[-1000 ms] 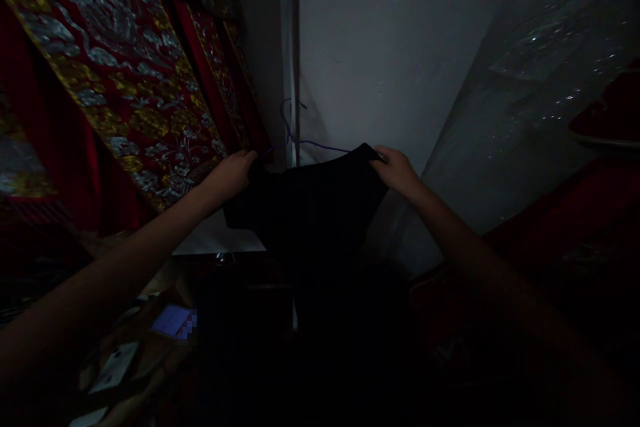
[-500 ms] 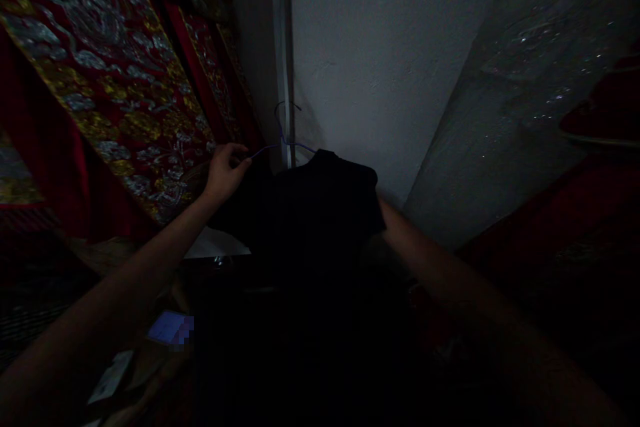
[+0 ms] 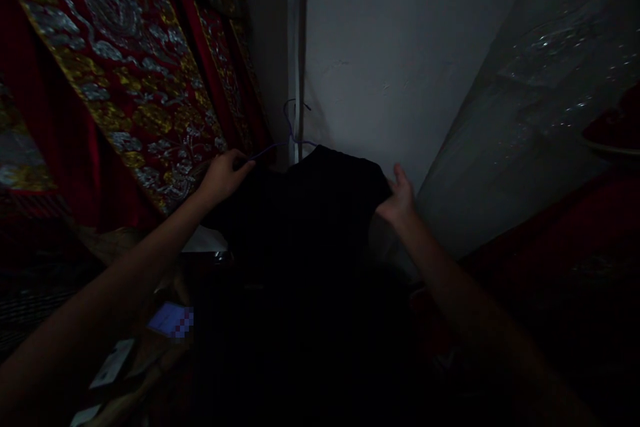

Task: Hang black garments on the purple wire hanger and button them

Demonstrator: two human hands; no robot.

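Note:
A black short-sleeved garment (image 3: pixel 320 213) hangs in front of me on a thin purple-blue wire hanger (image 3: pixel 274 145), its hook near a vertical metal strip. My left hand (image 3: pixel 225 175) pinches the left arm of the hanger beside the collar, thumb on top. At the garment's right sleeve is my right hand (image 3: pixel 399 197), outside the cloth, fingers apart, with one finger pointing up and the thumb side against the sleeve's edge. The garment's lower part melts into darkness.
Red cloth with gold and silver embroidery (image 3: pixel 135 93) hangs at left. A pale wall (image 3: pixel 380 47) stands behind, with clear plastic sheeting (image 3: pixel 530 93) at right. Lower left are a lit phone screen (image 3: pixel 167 318) and a pale flat item (image 3: pixel 113 361). The scene is very dark.
My right hand, hidden by the garment's right sleeve before, now shows outside it with its fingers apart. My left hand stays on the hanger. The view has shifted slightly.

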